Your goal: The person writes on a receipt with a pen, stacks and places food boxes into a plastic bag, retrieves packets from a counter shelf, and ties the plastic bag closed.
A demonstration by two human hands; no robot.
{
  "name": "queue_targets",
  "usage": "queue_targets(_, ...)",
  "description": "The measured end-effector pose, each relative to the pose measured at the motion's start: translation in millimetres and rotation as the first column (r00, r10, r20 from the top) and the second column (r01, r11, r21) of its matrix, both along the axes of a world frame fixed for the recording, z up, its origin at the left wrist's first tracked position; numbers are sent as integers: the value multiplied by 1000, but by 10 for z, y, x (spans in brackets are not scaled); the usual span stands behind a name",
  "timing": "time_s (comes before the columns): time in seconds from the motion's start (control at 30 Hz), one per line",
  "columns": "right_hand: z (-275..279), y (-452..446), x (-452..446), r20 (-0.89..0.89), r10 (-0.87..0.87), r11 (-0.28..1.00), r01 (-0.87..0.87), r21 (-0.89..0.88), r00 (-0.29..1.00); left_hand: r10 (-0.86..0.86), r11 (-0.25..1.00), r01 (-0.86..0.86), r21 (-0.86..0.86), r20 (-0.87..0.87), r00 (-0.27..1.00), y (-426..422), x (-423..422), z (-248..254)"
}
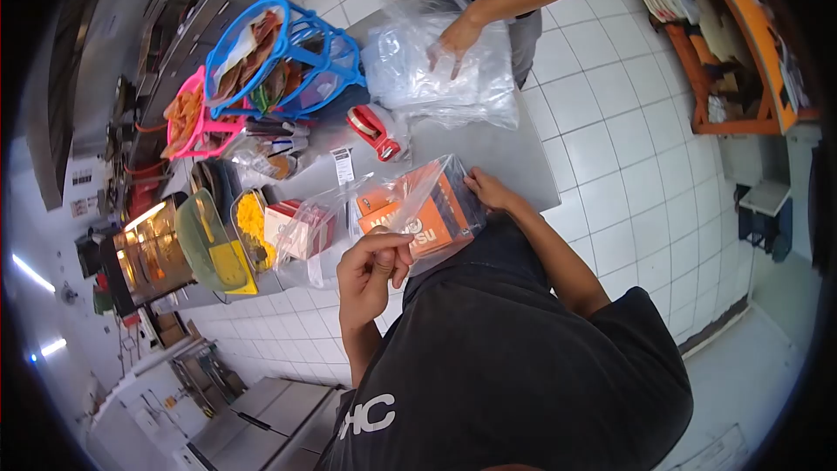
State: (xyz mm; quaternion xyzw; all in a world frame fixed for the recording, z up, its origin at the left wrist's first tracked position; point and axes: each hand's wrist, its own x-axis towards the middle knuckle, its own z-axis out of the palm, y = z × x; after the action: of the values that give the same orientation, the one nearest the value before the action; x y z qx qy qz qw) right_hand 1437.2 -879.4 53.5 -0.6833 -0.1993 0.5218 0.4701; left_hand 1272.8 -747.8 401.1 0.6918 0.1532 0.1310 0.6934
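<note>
A clear plastic bag [458, 176] holds orange boxes [408, 220] with white and black lettering. It lies at the near edge of the metal table, close to the dark shirt. My left hand [375, 270] has its fingers curled together on the bag's thin plastic, at the open-looking left side. At the other end, my right hand [491, 191] grips the bag's right edge, its fingertips partly behind the plastic. Left of the bag sits a red and white box [298, 228] under loose clear film. A red tape dispenser [375, 133] rests farther back.
Across the metal table [532, 176], a co-worker's hands [457, 42] touch a stack of clear bags [392, 61]. Blue basket [321, 48] and pink basket [206, 122] stand at the back left. Nearer are a container of yellow food [251, 225] and a green lid [205, 244].
</note>
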Motion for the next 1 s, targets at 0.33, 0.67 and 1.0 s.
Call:
queue_targets(0.33, 181, 73, 182, 526, 153, 961, -249, 117, 837, -22, 994, 33, 107, -111, 994, 299, -35, 95)
queue_targets(0.67, 675, 195, 287, 568, 521, 853, -393, -343, 637, -232, 897, 244, 370, -75, 970, 231, -252, 192)
queue_targets(1.0, 2605, 229, -94, 565, 66, 827, -362, 430, 822, 436, 764, -228, 604, -222, 872, 589, -1371, -66)
